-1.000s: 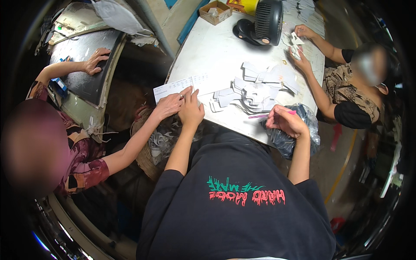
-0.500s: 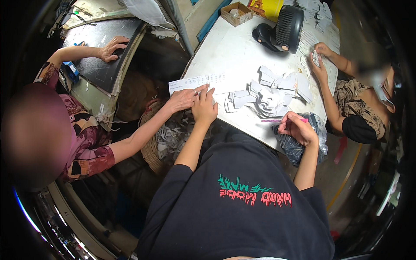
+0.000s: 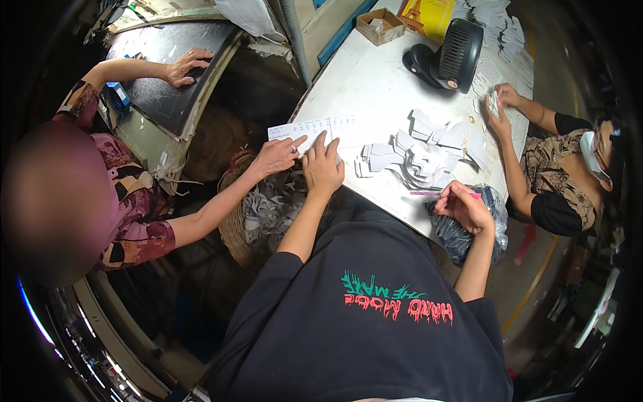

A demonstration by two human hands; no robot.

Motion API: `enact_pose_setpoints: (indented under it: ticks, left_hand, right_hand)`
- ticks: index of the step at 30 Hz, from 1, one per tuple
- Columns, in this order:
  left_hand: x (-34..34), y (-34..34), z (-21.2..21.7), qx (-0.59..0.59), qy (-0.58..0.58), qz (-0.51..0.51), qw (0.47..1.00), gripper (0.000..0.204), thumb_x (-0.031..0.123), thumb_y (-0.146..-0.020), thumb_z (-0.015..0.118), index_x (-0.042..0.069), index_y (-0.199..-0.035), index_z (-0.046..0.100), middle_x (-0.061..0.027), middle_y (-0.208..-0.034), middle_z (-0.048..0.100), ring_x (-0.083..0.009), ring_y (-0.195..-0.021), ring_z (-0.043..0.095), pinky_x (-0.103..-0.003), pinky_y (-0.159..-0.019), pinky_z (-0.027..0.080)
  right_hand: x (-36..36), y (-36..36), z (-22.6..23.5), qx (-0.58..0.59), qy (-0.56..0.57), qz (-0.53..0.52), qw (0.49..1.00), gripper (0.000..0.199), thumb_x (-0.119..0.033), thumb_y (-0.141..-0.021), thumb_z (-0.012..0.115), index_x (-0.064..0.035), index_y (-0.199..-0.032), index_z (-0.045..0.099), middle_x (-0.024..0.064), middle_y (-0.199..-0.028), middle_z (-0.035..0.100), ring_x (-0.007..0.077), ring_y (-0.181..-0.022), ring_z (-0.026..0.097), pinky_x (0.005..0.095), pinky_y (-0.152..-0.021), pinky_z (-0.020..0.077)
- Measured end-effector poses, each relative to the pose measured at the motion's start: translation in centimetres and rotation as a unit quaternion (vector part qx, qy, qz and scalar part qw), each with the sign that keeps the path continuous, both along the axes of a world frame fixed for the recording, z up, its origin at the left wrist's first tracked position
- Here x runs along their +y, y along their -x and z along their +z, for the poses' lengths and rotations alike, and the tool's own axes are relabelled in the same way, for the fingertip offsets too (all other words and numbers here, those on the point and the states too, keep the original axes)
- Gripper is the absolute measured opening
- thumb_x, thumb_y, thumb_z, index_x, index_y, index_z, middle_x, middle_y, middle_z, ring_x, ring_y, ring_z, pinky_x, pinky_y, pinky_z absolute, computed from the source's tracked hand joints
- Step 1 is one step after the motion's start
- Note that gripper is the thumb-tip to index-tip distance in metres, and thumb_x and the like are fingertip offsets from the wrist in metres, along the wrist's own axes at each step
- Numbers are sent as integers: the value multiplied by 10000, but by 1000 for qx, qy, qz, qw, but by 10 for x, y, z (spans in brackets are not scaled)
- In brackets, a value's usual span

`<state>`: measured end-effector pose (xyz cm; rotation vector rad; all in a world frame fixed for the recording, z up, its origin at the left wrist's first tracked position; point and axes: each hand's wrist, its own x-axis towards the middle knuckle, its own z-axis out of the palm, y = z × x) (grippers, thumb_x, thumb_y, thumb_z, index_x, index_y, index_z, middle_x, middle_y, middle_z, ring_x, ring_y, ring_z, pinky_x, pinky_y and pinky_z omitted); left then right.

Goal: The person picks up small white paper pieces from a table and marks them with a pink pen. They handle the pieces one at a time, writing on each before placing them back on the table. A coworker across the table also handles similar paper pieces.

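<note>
Basket (image 3: 230,231) of scraps (image 3: 264,208), bag (image 3: 455,242), contents unclear

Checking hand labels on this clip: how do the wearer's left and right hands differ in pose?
The left hand is palm down with fingers extended onto the written sheet; the right hand is curled around a pink pen. The left hand is beside a co-worker's hand; the right hand overlaps the dark plastic bag in view. Both are bare.
</note>
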<state>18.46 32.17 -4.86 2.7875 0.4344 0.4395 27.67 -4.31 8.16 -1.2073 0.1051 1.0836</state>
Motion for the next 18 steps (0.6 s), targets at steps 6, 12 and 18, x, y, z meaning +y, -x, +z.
enact_pose_setpoints:
  ticks: [6, 12, 18]
  left_hand:
    - [0, 0, -1, 10, -19, 0, 1000, 585, 245, -776, 685, 179, -1354, 625, -106, -1517, 479, -313, -1174, 530, -447, -977, 413]
    - [0, 0, -2, 14, -11, 2, 1000, 575, 241, -780, 666, 184, -1351, 632, -104, -1510, 493, -315, -1205, 525, -457, -1002, 406]
    - [0, 0, -3, 4, -2, 1, 1000, 565, 236, -782, 653, 179, -1343, 639, -109, -1494, 512, -316, -1213, 527, -464, -1008, 402]
  right_hand:
    - [-1, -2, 1, 2, 0, 4, 1000, 327, -354, -1086, 503, -51, -1015, 605, 122, -919, 712, 198, -871, 687, 357, -851, 552]
    - [1, -2, 0, 11, -7, 0, 1000, 331, -355, -1086, 503, -50, -1009, 608, 126, -911, 712, 209, -868, 689, 361, -845, 553]
    - [1, -2, 0, 2, 4, 2, 1000, 329, -351, -1088, 500, -53, -1004, 610, 126, -905, 711, 208, -866, 688, 365, -845, 555]
